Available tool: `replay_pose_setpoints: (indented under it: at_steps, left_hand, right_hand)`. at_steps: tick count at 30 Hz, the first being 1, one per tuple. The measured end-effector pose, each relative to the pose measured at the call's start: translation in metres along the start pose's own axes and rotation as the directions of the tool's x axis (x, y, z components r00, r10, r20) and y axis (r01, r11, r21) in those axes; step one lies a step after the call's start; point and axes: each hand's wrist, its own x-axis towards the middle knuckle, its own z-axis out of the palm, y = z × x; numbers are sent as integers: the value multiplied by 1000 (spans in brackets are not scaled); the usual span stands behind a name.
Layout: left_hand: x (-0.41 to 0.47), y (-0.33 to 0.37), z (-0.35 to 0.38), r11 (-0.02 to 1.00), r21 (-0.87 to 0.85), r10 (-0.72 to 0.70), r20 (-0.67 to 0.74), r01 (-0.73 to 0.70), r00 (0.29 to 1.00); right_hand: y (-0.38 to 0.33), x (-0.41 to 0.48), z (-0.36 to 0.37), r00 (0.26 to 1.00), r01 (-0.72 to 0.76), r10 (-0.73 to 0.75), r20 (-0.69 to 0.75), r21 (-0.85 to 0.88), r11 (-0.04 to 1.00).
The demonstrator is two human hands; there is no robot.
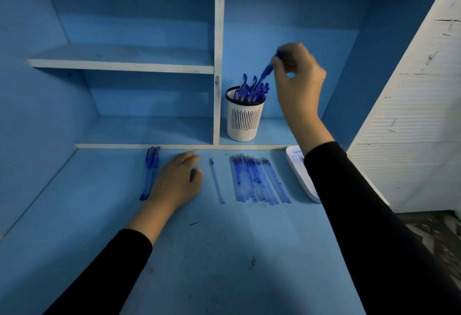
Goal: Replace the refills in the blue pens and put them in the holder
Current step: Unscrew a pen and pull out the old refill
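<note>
A white slotted pen holder [245,117] stands on the low shelf, with several blue pens sticking out of it. Above it my right hand [299,82] pinches the top of one blue pen [265,72], whose lower end dips into the holder. My left hand [175,180] lies palm down on the desk, fingers loosely spread, holding nothing that I can see. Two blue pens [149,175] lie just left of it. To its right lies a single refill [216,182], then a row of several refills [257,180].
A white tray [303,177] lies on the desk at the right, partly hidden by my right sleeve. A white upright divider [217,77] rises just left of the holder. A blue shelf [122,61] spans the left bay. A white slatted panel [409,127] stands at the right.
</note>
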Motion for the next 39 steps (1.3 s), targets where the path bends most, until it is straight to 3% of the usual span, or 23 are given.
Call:
replay_pose_setpoints:
  at_steps: [6, 8, 12, 15, 18, 21, 24, 29, 34, 39]
  left_hand:
    - [-2, 1, 1, 1000, 2, -9, -59, 9, 998]
    - [-3, 1, 1, 1000, 15, 5, -69, -4, 998]
    - [-13, -1, -5, 999, -5, 35, -89, -35, 995]
    - [-25, -10, -19, 998, -48, 33, -144, -40, 989]
    - [-33, -32, -36, 997, -75, 12, -205, -28, 979]
    - [-41, -61, -49, 998, -65, -36, -230, 21, 973]
    - [-46, -86, -55, 994, -64, -102, -199, 91, 975]
    - [-52, -94, -56, 983, -159, -111, -94, 95, 989]
    - [-54, -92, -56, 991, -99, -97, -63, 91, 993]
    - [-55, -87, -56, 996, -40, -83, -54, 81, 995]
  right_hand:
    - [36, -10, 27, 920, 39, 74, 385, -278, 960]
    - [39, -20, 27, 915, 51, 73, 397, -293, 955]
    - [23, -53, 16, 957, 14, 54, 284, -231, 973]
    - [1, -95, 16, 946, -41, 86, 312, -146, 988]
    - [-20, -138, 29, 882, -150, 170, 439, -81, 985]
    - [-38, -169, 49, 734, -240, 229, 639, -72, 968]
    - [-53, -188, 73, 624, -226, 182, 760, -47, 973]
    - [-62, -194, 105, 579, -176, 131, 805, -33, 984]
    - [-59, -194, 125, 525, -207, 163, 836, -60, 976]
    - [-53, -187, 124, 526, -239, 218, 822, -103, 966]
